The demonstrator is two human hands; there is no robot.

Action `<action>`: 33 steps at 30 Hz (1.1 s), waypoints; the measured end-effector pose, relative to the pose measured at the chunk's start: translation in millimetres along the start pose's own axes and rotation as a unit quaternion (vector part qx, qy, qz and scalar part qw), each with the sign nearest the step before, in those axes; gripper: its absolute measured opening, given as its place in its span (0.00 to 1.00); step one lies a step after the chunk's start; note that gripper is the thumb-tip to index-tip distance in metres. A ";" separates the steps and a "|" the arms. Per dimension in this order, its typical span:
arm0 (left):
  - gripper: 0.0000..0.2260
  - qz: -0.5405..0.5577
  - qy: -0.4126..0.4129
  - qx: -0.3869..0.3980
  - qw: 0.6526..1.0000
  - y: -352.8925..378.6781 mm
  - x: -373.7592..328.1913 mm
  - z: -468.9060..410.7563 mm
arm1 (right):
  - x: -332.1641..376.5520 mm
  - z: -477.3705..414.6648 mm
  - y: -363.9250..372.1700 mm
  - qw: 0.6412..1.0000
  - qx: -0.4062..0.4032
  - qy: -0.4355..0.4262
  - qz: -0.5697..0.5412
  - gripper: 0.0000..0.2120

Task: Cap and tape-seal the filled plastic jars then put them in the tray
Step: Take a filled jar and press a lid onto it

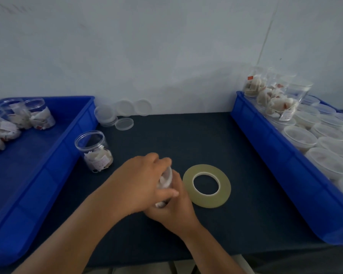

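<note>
Both my hands hold one filled plastic jar [165, 179] low over the dark table, tilted on its side. My left hand [141, 180] wraps over its top and my right hand [172, 206] grips it from below; most of the jar is hidden. A roll of clear yellowish tape [188, 184] lies flat just right of my hands. An uncapped filled jar [94, 151] stands upright to the left. Loose clear lids [124, 123] lie at the back by the wall. The blue tray [48, 155] on the left holds several filled jars [41, 114].
A second blue tray [275, 163] on the right holds several capped white containers [299, 138] and, at its far end, filled open jars [281, 103]. The wall stands close behind the table. The table's front edge runs just below my forearms.
</note>
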State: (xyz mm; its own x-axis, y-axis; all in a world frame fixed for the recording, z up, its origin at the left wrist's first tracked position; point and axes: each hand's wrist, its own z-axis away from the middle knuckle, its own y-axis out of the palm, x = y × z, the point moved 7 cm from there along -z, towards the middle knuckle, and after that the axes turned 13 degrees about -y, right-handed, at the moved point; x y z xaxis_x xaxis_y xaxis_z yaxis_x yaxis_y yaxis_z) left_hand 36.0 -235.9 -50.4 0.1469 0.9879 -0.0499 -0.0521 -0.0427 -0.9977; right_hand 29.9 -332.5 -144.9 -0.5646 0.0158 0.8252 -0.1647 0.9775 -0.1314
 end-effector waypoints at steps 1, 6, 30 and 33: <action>0.30 0.054 0.046 0.027 0.997 -1.6 1.1 6.0 | 0.8 1.5 -0.7 1.000 0.008 -0.001 -0.019 0.34; 0.22 0.178 0.177 0.030 0.968 -9.1 1.8 35.7 | 5.0 11.2 10.9 0.993 0.107 0.007 -0.058 0.44; 0.22 0.321 -0.023 -0.106 0.941 21.3 18.4 24.9 | 1.7 22.7 -5.1 0.998 0.028 0.032 0.047 0.37; 0.27 0.320 0.000 -0.065 0.945 22.6 22.3 22.2 | -2.7 23.4 -1.6 0.997 0.041 0.063 -0.013 0.39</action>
State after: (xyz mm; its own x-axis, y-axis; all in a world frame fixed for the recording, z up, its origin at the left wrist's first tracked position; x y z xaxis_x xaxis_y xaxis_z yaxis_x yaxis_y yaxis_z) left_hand 16.1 -211.5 -73.0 0.1263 0.7537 -0.6450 -0.0088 -0.6493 -0.7605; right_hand 12.8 -339.0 -159.8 -0.4543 0.0217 0.8906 -0.2459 0.9578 -0.1487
